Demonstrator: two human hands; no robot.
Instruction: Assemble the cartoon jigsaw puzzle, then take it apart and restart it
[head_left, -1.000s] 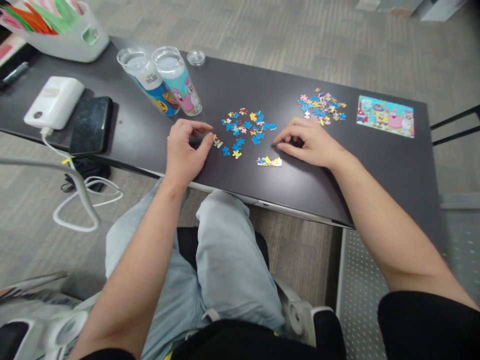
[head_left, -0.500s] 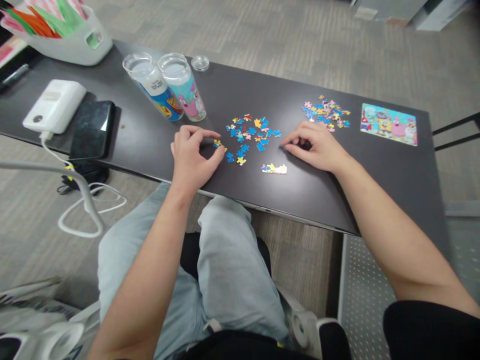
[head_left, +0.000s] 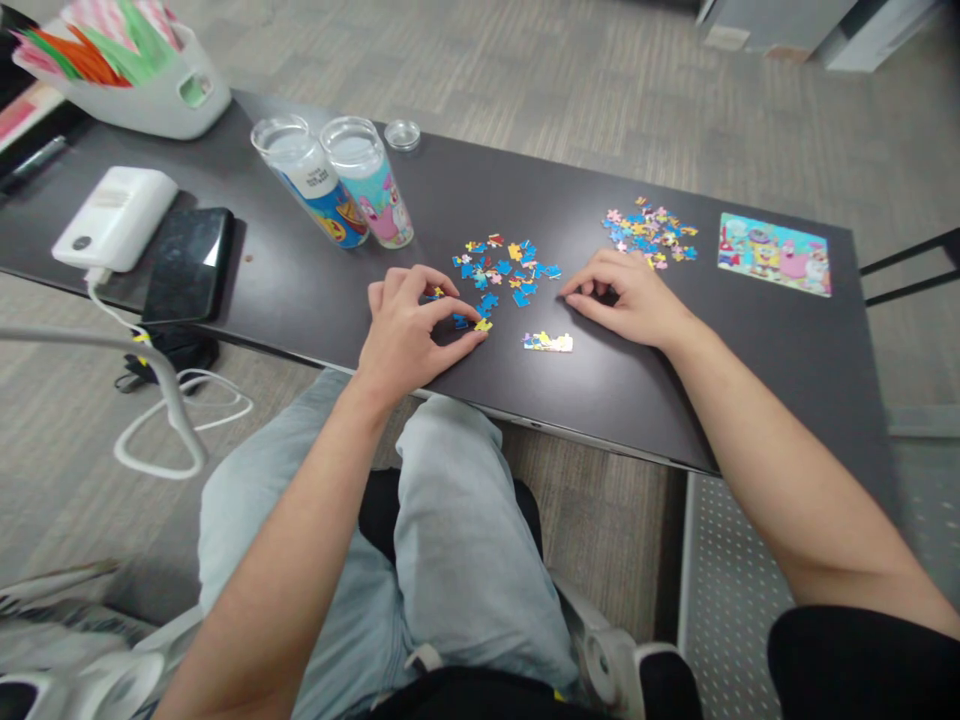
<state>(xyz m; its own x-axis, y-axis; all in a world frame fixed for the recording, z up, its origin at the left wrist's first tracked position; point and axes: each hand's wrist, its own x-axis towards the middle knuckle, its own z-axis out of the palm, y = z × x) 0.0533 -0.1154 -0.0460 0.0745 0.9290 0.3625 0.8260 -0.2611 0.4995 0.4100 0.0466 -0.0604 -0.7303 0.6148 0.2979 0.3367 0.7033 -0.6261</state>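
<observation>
My left hand [head_left: 412,325] has its thumb and index finger closed on either side of a small yellow puzzle piece [head_left: 484,325] that lies on the table. Its fingers partly cover a few blue and yellow pieces beside it. Several loose pieces, mostly blue [head_left: 504,267], are spread just beyond. To the right lies a short joined strip of puzzle pieces [head_left: 548,342]. My right hand [head_left: 622,297] rests on the table right of the loose pieces, fingers curled and thumb close to the index fingertip; nothing shows between them.
Another pile of puzzle pieces [head_left: 649,232] lies beyond my right hand, beside a cartoon picture card [head_left: 775,254]. Two clear printed tubes [head_left: 304,180] and a clear lid [head_left: 403,135] stand farther back. On the left are a white power bank [head_left: 116,215], a black phone [head_left: 187,265] and a bin [head_left: 161,100].
My left hand has moved right, from the pieces at the pile's left edge to the yellow piece at its near edge, and its thumb and index finger have drawn together. My right hand stays put.
</observation>
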